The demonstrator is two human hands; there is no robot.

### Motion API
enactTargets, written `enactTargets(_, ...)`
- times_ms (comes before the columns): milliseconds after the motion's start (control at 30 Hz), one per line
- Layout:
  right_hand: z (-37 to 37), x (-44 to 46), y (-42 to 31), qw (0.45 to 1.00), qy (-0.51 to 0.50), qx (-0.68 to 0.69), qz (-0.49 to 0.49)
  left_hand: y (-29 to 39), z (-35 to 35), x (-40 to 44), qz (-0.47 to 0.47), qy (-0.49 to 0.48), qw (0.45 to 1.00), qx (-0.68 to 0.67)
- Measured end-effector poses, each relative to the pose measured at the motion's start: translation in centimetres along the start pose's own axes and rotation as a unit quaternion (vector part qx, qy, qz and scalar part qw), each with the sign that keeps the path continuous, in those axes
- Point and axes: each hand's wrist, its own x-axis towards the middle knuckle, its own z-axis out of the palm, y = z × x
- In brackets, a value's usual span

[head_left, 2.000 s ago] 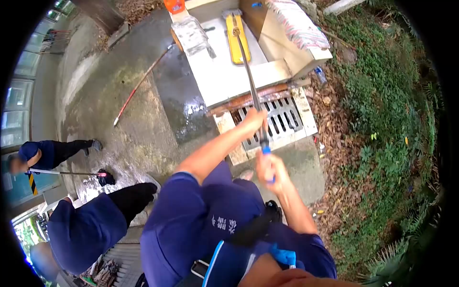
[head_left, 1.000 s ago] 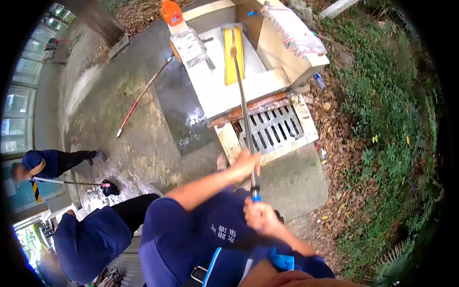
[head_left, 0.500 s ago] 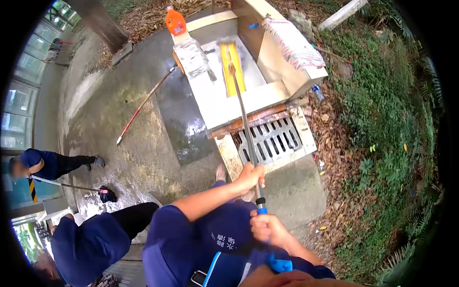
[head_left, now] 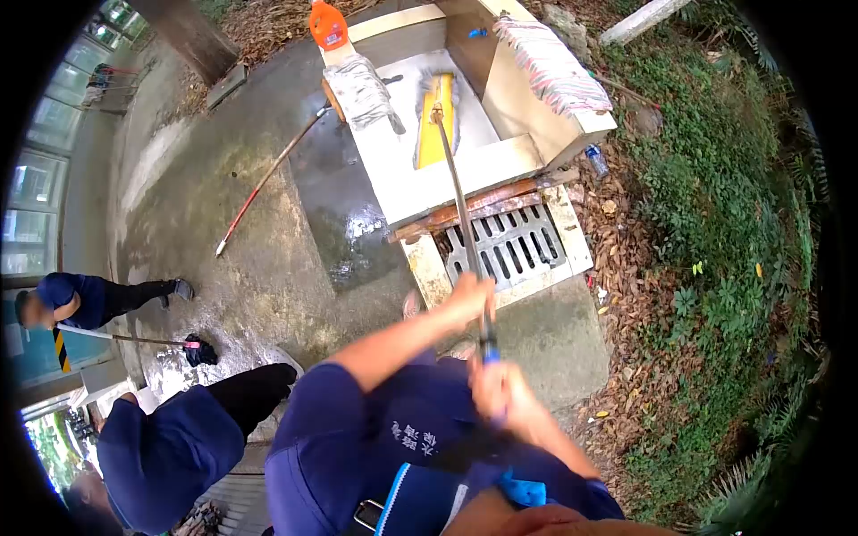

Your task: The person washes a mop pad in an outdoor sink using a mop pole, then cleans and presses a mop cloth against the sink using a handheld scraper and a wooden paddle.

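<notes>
A flat mop with a yellow head (head_left: 436, 136) edged in grey fringe rests in a low, white-floored basin (head_left: 393, 198). Its metal handle (head_left: 460, 201) runs back toward me over the basin's front wall. My left hand (head_left: 468, 302) is wrapped around the handle's lower part. Nearer my body, my right hand (head_left: 500, 391) grips the same handle close to its blue end, slightly blurred. Over the left wall hangs a grey-white mop pad (head_left: 360, 94), and an orange jug (head_left: 328, 25) stands at that wall's far corner.
A slotted drain grate (head_left: 511, 246) lies before the basin. A red-and-white pole (head_left: 273, 174) leans on its left wall; a striped cloth (head_left: 556, 67) covers the right one. Two people (head_left: 174, 451) are at left, one with a dark mop (head_left: 200, 350). Plants (head_left: 715, 205) grow at right.
The yellow mop head has shifted a little and turned slightly within the basin. Both hands have moved slightly with the handle, still gripping it. The people at left have barely moved.
</notes>
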Motion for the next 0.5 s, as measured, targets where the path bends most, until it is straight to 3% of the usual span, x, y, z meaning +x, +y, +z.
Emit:
enactTargets(33, 0.6, 2.2, -3.3, 0.987, -0.035, -0.148, -0.046, -0.3, -1.3, 4.4, -0.009, 0.012, 0.999, 0.050)
enactTargets(100, 0.2, 6.0, -7.5, 0.991, -0.011, -0.085, -0.099, 1.0, -2.6, 8.8, 0.049, 0.047, 0.994, 0.091)
enactTargets(133, -0.1, 7.9, -8.8, 0.969, -0.051, -0.163, -0.177, 1.7, -2.8, 10.1, 0.056, 0.072, 0.994, 0.057)
enactTargets(167, 2.5, 6.7, -7.6, 0.981, -0.111, -0.084, -0.131, 2.1, -2.4, 10.3, 0.065, 0.098, 0.993, 0.019)
enactTargets(200, 3.1, 5.6, -6.0, 0.984, -0.108, -0.081, -0.118, 3.2, -2.3, 8.4, 0.065, 0.063, 0.995, 0.035)
enactTargets(233, 2.6, 3.8, -3.5, 0.987, -0.099, -0.073, -0.105, 3.6, -2.1, 5.1, 0.057, 0.027, 0.997, 0.047)
enactTargets(267, 2.4, 1.9, -0.5, 0.993, -0.010, -0.093, -0.077, 3.2, -1.6, 1.4, 0.036, 0.024, 0.994, 0.100)
enactTargets(300, 1.0, 0.3, 1.9, 0.998, -0.035, -0.051, -0.016, 2.4, -1.1, -1.9, 0.048, -0.005, 0.996, 0.070)
enactTargets(333, -0.9, -0.6, 3.1, 0.991, -0.006, -0.133, -0.031, 2.6, 0.0, -4.7, 0.022, -0.022, 1.000, 0.000)
enactTargets(367, 1.2, -1.7, 3.9, 0.980, -0.008, -0.195, -0.051, 1.9, 0.5, -4.6, 0.010, -0.018, 0.999, -0.039)
enactTargets(433, 2.1, 0.3, 0.7, 0.994, 0.049, -0.064, -0.068, 2.3, -0.4, -0.5, -0.019, -0.002, 0.999, 0.028)
enactTargets(467, 3.1, 1.7, -1.3, 0.991, -0.024, -0.113, -0.072, 2.9, -1.3, 2.2, 0.003, 0.028, 0.996, 0.087)
enactTargets(500, 3.2, 3.7, -3.5, 0.990, -0.061, -0.097, -0.081, 2.8, -2.3, 5.5, -0.001, 0.036, 0.998, 0.055)
